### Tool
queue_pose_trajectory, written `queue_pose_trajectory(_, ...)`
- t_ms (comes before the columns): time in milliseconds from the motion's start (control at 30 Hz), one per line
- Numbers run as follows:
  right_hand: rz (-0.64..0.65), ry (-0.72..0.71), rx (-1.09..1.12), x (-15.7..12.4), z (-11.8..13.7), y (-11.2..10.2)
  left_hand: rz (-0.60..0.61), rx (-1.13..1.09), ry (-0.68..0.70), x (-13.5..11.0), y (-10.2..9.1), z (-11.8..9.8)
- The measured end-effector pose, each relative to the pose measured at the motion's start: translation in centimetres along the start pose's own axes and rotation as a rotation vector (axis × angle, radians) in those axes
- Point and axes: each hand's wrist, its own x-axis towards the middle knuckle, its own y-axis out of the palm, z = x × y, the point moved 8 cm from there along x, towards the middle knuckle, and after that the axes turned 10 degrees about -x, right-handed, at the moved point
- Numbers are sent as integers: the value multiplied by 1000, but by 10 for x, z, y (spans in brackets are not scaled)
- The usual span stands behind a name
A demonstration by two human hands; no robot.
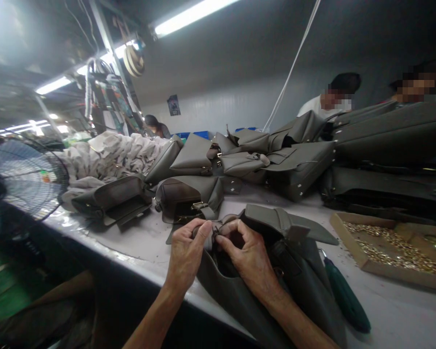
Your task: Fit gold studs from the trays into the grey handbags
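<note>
Left hand (188,249) has its thumb and curled fingers pinching the edge of an open grey-green bag (228,292), and the right hand (250,251) is pinching right beside it, thumb against forefinger, over something small and dark at that same edge. From where I'm standing I honestly can't tell what the little piece is, the fingertips cover most of it. The bag sits mouth up at the near edge of the white table (141,242), just in front of the person.

So what could go sideways? IMO the grip is the weak spot. Both pinches are tight together on a fiddly bit, so if one thumb slips, the piece could pop loose and drop into the dark inside of the bag. Fun to fish out, lol.

The bag also lies right along the table edge, so a hard tug could drag it off toward the lap.

Then there's the green-handled tool (349,299) just right of the bag, thin metal end near the flap (318,230). A careless swing of the right forearm might knock it, or the tip could scratch the material. And the open cardboard tray (364,264) of loose gold hardware (392,241) is close enough that a big sweep of the bag could spill it.
</note>
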Motion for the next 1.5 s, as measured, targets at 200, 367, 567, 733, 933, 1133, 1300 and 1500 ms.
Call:
queue_pose_trajectory(200, -104, -35, -61, -5, 4, -5, 10, -54, -25, 0, 2, 4)
queue_pose_trajectory(367, -164, -253, -157, -12, 22, -9, 13, -44, -48, 0, 3, 5)
queue_pose_trajectory(567, -142, -337, -139, -12, 29, -8, -15, -29, -48, 0, 1, 7)
queue_pose_trajectory(733, -128, -327, -121, -13, 24, -6, -7, -23, -40, -1, 3, 2)
queue_pose_trajectory(933, -158, -187, -71, -10, 10, -9, -31, -14, -32, 0, 0, 2)
queue_pose_trajectory(1133, -128, -182, -38, -8, 12, -6, -23, -22, -27, 0, 1, 2)
queue_pose_trajectory(1300, -143, -152, -12, -7, 9, -8, -4, -3, -29, 0, 2, 3)
queue_pose_trajectory(1500, -119, -74, 10, -5, 4, -8, 18, 8, -20, 1, 3, -2)
